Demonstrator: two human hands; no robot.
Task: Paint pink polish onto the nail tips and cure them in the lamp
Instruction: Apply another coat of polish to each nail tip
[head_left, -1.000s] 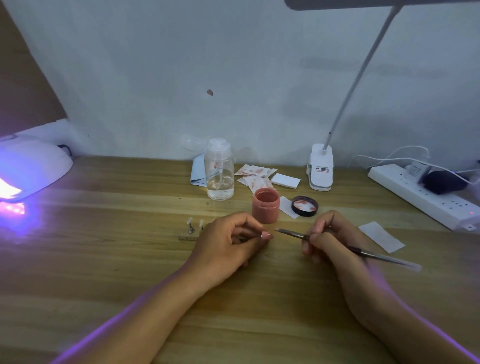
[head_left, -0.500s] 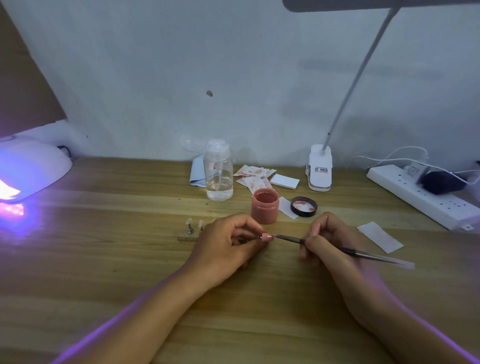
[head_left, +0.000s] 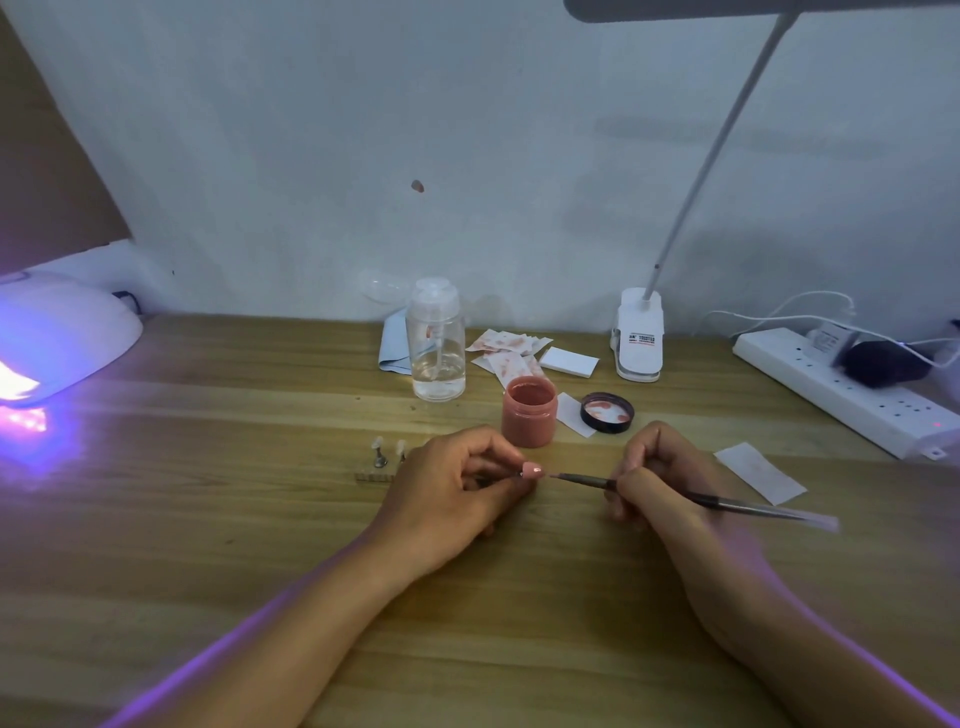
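- Since 0.5 s ago the brush (head_left: 727, 503) has backed off a touch: its tip was on the pink nail tip (head_left: 532, 470), now it sits just R of it w/ a sliver of gap.
- L hand (head_left: 457, 488) pinches the nail tip's stem btw thumb & forefinger, other fingers curled, resting on the table (head_left: 208, 519).
- R hand (head_left: 654, 478) is clamped on the brush pen-style, handle trailing out R (far end blurred).
- Just behind the hands: open polish jar (head_left: 529, 413), w/ its lid (head_left: 607, 412) face-up just R of it.
- Just L of L hand: small block (head_left: 382, 473) w/ two clear tips on stands, partly hidden by the knuckles.
- Further back by the wall: pump bottle (head_left: 436, 348), stained wipes (head_left: 506, 348), desk-lamp clamp (head_left: 640, 338).
- Paper slip (head_left: 761, 472) lies just beyond the brush handle.
- Power strip (head_left: 841, 395) runs along the far R edge w/ cables.
- Curing lamp (head_left: 57, 338) glows purple at the far L edge, well apart from the hands. A wide stretch of bare wood lies btw them.
- Near side of the table: only the forearms cross it.
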